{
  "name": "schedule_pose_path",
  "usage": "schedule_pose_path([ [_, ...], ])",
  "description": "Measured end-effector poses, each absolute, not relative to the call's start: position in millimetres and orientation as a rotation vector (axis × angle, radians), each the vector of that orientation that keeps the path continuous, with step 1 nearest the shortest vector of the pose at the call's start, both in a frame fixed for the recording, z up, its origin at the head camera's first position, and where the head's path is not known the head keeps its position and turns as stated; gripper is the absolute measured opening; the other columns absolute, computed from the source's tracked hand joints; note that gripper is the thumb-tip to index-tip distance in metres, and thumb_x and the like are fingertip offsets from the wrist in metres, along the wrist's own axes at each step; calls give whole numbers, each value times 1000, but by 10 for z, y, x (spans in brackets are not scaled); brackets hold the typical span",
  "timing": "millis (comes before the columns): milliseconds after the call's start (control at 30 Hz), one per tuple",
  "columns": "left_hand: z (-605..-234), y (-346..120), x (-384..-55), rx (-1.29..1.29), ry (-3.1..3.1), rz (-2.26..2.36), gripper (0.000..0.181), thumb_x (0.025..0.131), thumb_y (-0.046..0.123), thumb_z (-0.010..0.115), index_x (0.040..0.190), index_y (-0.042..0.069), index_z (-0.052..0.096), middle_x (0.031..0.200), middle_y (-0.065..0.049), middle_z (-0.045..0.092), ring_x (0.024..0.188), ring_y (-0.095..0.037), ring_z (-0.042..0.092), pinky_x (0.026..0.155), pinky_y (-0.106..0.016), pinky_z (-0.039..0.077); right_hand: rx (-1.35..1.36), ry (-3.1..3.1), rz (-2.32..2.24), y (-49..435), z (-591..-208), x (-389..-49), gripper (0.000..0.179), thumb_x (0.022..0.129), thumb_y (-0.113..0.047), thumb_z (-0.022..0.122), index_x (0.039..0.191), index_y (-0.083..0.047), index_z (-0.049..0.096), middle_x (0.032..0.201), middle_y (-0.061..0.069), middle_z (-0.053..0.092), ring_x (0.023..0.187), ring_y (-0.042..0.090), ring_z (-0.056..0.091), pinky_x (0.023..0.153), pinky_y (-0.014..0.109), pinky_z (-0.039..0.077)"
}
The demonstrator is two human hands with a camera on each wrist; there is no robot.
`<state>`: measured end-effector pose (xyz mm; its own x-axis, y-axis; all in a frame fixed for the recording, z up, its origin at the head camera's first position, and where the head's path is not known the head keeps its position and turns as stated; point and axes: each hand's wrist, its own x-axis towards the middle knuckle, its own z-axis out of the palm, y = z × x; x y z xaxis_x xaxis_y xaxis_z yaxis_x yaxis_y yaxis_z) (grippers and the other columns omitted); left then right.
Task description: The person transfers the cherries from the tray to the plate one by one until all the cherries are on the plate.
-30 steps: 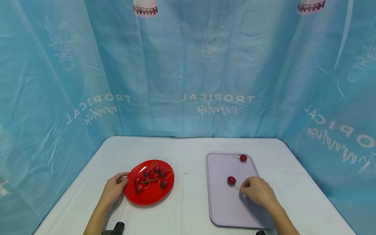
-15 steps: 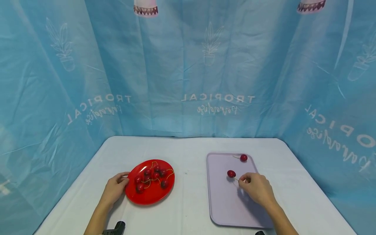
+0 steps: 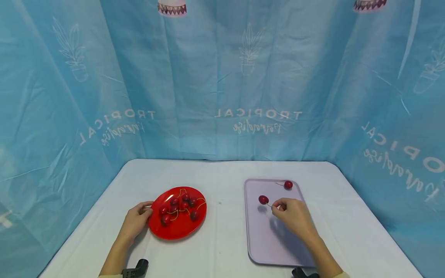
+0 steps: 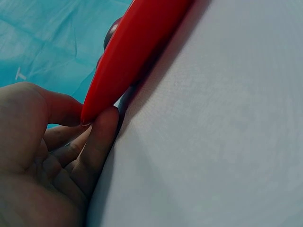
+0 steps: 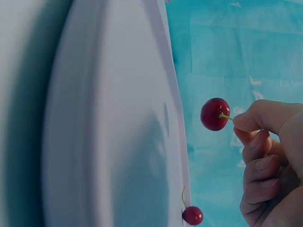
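Observation:
A dark red cherry [image 3: 263, 199] hangs in the air over the lilac tray [image 3: 257, 247], its stem pinched between thumb and forefinger of my right hand [image 3: 293, 217]. In the right wrist view the same cherry [image 5: 215, 114] is clear of the tray surface. Another cherry [image 3: 288, 185] lies at the tray's far right corner. On the left, my left hand [image 3: 135, 220] grips the rim of a red plate [image 3: 177, 231]. The left wrist view has the thumb above and a finger beneath the plate's edge [image 4: 128, 52]. Several stemmed cherries [image 3: 184, 205] lie on that plate.
A white cloth covers the table [image 3: 222, 216], with a strip of it between plate and tray. Blue printed curtains [image 3: 226, 77] hang behind the table and along both sides.
My right hand has lifted the cherry off the tray by its stem and moved it left and away from me. The left hand keeps its place on the plate's rim.

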<state>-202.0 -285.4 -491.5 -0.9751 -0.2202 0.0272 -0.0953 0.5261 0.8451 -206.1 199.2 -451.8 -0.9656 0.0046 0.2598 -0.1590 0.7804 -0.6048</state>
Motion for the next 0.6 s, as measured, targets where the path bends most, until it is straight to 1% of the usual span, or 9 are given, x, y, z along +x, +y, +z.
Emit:
schedule_pose_path([
  [267,-4941,-2853,-2048,268,-2634,-1437,39,98,18,50,133,1,51,120,-23,59,105,-32,59,83,-35,54,183,-2701,1039,1814,-4558,-2070,5,80,-17,73,76,-18,71,57,-6,48,49,8,38,43,23,28],
  [600,-4952,-2876,-2039,286,-2664,-1401,41,98,20,50,134,0,50,123,-24,57,110,-35,56,87,-40,53,271,-2665,1087,1518,-4591,-2070,6,80,-18,72,75,-22,70,54,-9,47,46,6,36,42,22,27],
])
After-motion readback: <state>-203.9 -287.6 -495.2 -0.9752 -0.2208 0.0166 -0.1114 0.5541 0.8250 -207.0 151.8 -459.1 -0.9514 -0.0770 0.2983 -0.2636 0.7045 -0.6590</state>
